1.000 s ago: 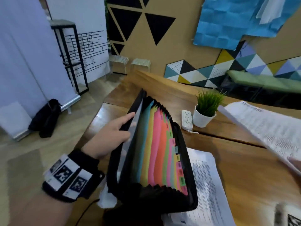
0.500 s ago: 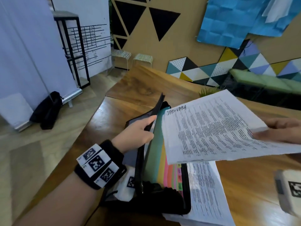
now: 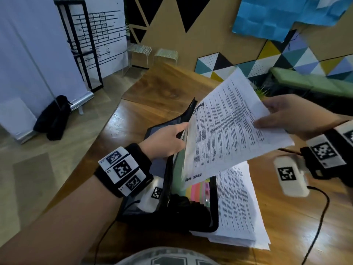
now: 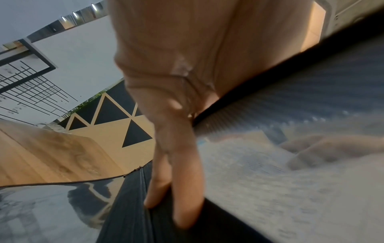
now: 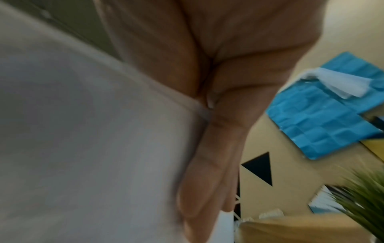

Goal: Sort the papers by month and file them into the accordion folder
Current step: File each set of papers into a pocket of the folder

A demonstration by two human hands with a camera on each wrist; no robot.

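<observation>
A black accordion folder [image 3: 172, 213] with coloured dividers [image 3: 198, 190] lies open on the wooden table [image 3: 156, 88]. My left hand [image 3: 166, 138] grips its front flap [image 4: 129, 205] and holds it back. My right hand [image 3: 290, 115] pinches a printed sheet [image 3: 225, 134] headed "January" by its right edge. The sheet is tilted, its lower left corner over the folder's first pockets. In the right wrist view the sheet's pale back [image 5: 87, 139] lies against my fingers [image 5: 207, 189]. A stack of printed papers [image 3: 236, 207] rests right of the folder.
A small green plant [image 3: 260, 90] stands behind the held sheet. A cable [image 3: 317, 217] trails over the table at the right. Left of the table are a black bag [image 3: 55, 117] on the floor, a banner stand and a black metal frame [image 3: 82, 44].
My right hand has swung the sheet in from the right and tipped its lower edge down over the folder. My left hand has pulled the front flap further back.
</observation>
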